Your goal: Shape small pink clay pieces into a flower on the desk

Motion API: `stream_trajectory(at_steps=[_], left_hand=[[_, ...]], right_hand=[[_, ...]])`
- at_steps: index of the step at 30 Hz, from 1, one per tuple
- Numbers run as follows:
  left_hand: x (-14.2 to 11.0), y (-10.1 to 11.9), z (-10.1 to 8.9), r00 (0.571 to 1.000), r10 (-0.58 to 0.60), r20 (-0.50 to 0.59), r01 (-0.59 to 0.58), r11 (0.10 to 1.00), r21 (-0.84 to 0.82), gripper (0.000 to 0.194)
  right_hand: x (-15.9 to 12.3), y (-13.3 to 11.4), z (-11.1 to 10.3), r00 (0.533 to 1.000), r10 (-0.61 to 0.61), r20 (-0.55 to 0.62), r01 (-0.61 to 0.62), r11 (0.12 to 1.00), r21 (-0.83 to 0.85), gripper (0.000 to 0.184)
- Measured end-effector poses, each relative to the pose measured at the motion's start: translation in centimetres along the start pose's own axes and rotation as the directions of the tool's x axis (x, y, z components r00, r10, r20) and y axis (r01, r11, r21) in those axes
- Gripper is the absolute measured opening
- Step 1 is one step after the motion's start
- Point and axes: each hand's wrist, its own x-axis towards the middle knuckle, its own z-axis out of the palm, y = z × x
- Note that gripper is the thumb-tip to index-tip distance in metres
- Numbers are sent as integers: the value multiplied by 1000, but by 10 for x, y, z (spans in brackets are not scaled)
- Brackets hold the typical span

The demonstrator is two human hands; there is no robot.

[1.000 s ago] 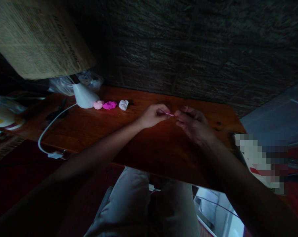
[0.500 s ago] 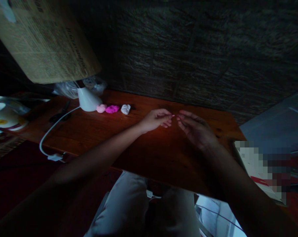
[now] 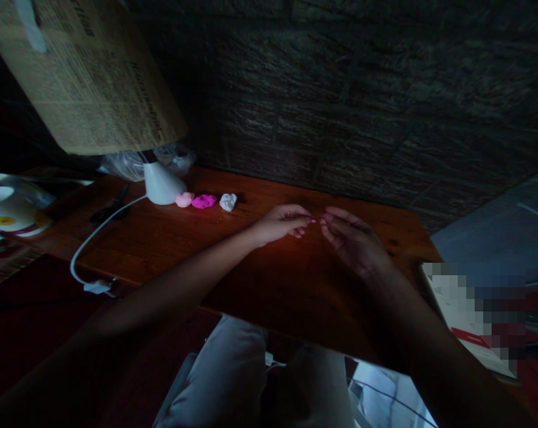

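My left hand (image 3: pixel 277 226) is closed in a pinch, with a tiny pink bit of modelling clay (image 3: pixel 313 221) at its thumb and fingertip. Just right of it, my right hand (image 3: pixel 355 241) has its fingertips drawn together; whatever they may hold is too small and dark to make out. A narrow gap separates the two hands above the wooden table. To the left, in a row, lie a pale pink clay lump (image 3: pixel 185 200), a bright magenta lump (image 3: pixel 204 201) and a crumpled-looking white lump (image 3: pixel 228 202).
A white lamp (image 3: pixel 160 184) with a newsprint-patterned shade (image 3: pixel 117 89) stands behind the lumps, its cord trailing off the wooden table (image 3: pixel 269 285). Dark scissors (image 3: pixel 110 209) and a white cup (image 3: pixel 3 208) are at left. A book-like white item (image 3: pixel 469 321) lies at right, a stone wall (image 3: pixel 340 119) behind.
My fingertips have come slightly apart; half a second ago they nearly met at the pink bit. The whole view has shifted a little.
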Motion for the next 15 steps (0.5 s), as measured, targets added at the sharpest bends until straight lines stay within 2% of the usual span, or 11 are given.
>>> stream_trajectory(at_steps=[6, 15], left_hand=[[-1, 1, 1, 999, -29, 17, 28, 999, 30, 15], [-1, 0, 2, 1000, 30, -2, -30, 999, 35, 22]], right_hand=[[0, -1, 4, 1000, 11, -16, -11, 999, 35, 25], [1, 2, -1, 1000, 10, -20, -10, 1000, -4, 32]])
